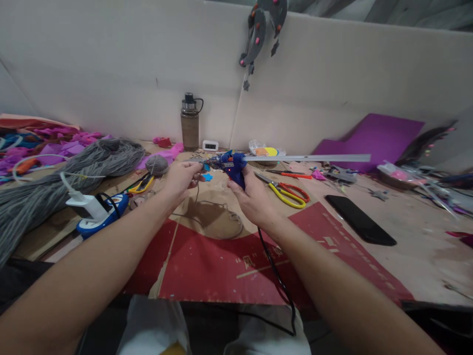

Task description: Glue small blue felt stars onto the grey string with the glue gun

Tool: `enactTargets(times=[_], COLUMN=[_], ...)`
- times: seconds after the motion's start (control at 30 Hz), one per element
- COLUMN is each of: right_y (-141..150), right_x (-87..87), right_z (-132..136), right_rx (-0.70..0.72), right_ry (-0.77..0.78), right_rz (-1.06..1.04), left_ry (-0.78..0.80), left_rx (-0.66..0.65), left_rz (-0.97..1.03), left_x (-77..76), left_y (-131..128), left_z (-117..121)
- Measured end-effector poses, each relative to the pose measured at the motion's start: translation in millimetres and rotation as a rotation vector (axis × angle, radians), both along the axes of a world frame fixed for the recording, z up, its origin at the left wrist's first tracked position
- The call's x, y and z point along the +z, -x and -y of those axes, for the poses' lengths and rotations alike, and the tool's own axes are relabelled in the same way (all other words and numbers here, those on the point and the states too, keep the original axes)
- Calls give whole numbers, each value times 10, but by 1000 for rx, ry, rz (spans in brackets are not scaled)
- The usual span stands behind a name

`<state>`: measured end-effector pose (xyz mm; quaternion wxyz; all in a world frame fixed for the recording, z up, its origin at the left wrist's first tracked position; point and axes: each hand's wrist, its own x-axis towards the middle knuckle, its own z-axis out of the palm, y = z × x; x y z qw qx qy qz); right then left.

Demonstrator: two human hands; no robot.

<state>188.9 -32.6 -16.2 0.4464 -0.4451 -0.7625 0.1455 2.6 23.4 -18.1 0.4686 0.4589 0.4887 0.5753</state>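
Blue glue gun (233, 167) in right hand (250, 197) closed grip | left hand (182, 178) pinches small piece (207, 170)

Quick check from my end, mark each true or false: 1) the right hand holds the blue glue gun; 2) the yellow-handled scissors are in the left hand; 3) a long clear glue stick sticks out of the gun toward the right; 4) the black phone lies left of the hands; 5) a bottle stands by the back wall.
1) True: the right hand grips the blue glue gun.
2) False: the yellow-handled scissors lie on the table; the left hand pinches a small piece at the gun's tip.
3) True: the glue stick extends right.
4) False: the black phone lies right of the hands.
5) True: the bottle stands there.
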Motion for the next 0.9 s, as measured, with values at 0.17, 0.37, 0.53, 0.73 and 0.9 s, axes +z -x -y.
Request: enactTargets(times=[0.17, 0.37, 0.53, 0.73, 0.9], right_y=[-1, -6, 3, 3, 3], right_x=[1, -23, -6, 0, 0], right_z=[-6, -17, 1, -6, -6], right_rx=[0, -12, -2, -13, -11], right_ry=[9, -13, 13, 25, 18], right_rz=[7, 5, -1, -18, -24], left_ry=[-9, -12, -13, -8, -5], left_rx=[-9, -21, -21, -6, -9], left_rz=[-5, -3, 14, -4, -7], left_x=[-20, -19, -16, -21, -27], left_y=[11, 7, 13, 16, 17], left_z=[-27, -8, -25, -27, -38])
